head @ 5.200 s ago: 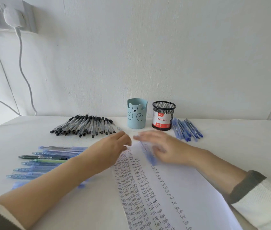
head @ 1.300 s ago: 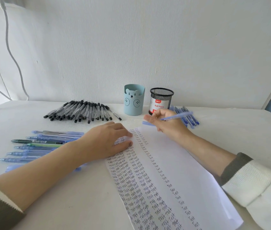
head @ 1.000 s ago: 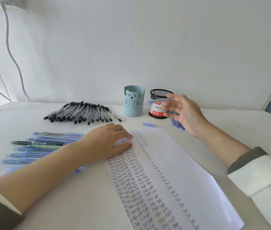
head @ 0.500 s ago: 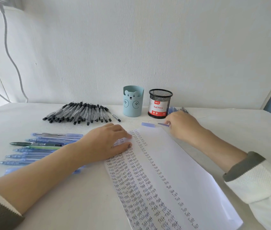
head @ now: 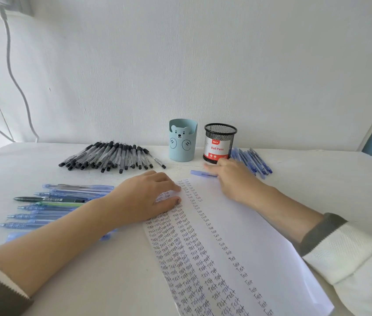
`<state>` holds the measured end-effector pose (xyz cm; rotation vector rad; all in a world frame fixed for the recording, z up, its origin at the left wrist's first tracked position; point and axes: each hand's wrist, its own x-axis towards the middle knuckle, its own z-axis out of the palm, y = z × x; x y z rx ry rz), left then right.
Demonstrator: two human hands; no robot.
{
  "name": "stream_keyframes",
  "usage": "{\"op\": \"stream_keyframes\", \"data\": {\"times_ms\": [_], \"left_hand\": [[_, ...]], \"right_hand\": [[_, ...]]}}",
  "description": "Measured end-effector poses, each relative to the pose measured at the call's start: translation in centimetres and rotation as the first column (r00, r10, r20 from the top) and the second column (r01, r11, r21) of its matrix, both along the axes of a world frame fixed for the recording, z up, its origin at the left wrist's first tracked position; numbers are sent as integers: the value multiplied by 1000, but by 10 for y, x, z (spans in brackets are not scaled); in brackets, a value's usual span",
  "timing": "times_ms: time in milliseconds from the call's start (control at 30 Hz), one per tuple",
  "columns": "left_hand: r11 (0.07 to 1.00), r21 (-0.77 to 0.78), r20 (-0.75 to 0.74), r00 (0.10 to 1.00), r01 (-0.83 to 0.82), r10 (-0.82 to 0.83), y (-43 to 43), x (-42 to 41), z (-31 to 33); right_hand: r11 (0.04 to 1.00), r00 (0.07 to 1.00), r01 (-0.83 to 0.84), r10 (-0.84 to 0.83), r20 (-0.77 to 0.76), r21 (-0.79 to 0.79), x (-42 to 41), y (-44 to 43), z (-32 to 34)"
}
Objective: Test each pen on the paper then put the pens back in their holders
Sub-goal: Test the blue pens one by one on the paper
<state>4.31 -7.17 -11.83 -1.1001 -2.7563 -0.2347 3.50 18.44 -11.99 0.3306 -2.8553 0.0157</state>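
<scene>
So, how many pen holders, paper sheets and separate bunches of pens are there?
Pen holders: 2, blue bear cup and black mesh cup.
Paper sheets: 1.
Pen bunches: 3, black-capped pens, mixed pens at left, blue pens at right.
Total: 6.

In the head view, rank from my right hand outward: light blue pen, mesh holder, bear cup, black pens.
1. light blue pen, touching the right hand
2. mesh holder, just behind
3. bear cup, back left
4. black pens, far left
</scene>
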Motion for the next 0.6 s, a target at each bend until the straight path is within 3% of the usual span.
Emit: {"op": "stream_keyframes", "data": {"times_ms": [133,200,233,300,333,367,400,467,600], "left_hand": [[1000,1,2,1000,-2,2,0,1,1],[1000,-6,3,1000,-7,7,0,1,1],[1000,-10,4,1000,-7,7,0,1,1],[1000,-8,6,1000,-2,2,-1,1,1],[1000,-6,7,1000,-1,1,0,1,0],[1000,-7,5,1000,1,-1,-1,1,0],[1000,-8,3,1000,1,-1,0,1,1],[1000,-10,2,1000,-1,1,0,2,1],[1000,-12,-2,1000,-3,3,1,4,3]], "right_hand": [[955,985,-150,122,-123,-256,0,-3,1],[864,980,-166,91,-175,-476,4,-8,16],[755,992,-121,61,-115,-644,8,-12,25],[335,977,90,153,148,-938,16,-17,44],[110,928,229,275,251,-967,20,-18,50],[-44,868,348,394,304,-937,24,-17,56],[-122,810,431,490,323,-894,26,-16,59],[-164,717,526,613,332,-835,30,-17,61],[-102,634,578,681,367,-809,42,-30,69]]}}
